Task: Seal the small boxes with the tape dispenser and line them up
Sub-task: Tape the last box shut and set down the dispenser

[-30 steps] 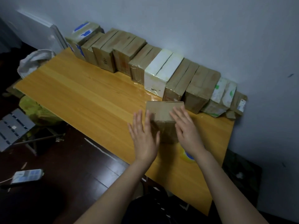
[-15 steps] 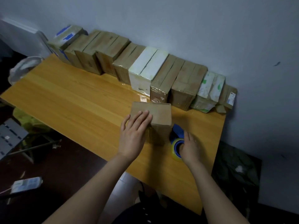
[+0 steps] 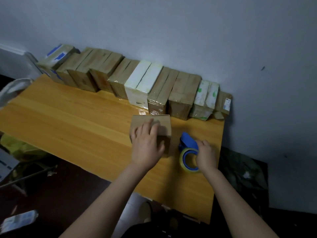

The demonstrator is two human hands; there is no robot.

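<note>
A small brown cardboard box (image 3: 163,125) stands on the wooden table (image 3: 68,127), in front of a row of boxes. My left hand (image 3: 145,145) lies flat on the box's top, fingers straight and pressing down. To the right of the box sits a blue tape dispenser (image 3: 187,150) with a roll of clear tape. My right hand (image 3: 206,156) grips the dispenser from the right side, fingers curled round it. A row of several taped boxes (image 3: 137,83), brown and white, lines the wall at the table's back.
The grey wall (image 3: 188,40) runs right behind the row. The table's near edge falls off to a dark floor with a yellow bag (image 3: 20,148) and a white bag (image 3: 13,88) at the left. A dark bag (image 3: 243,174) lies to the right of the table.
My right hand left the box top, reached to the dispenser and now grips it. My left hand slid further onto the top of the box.
</note>
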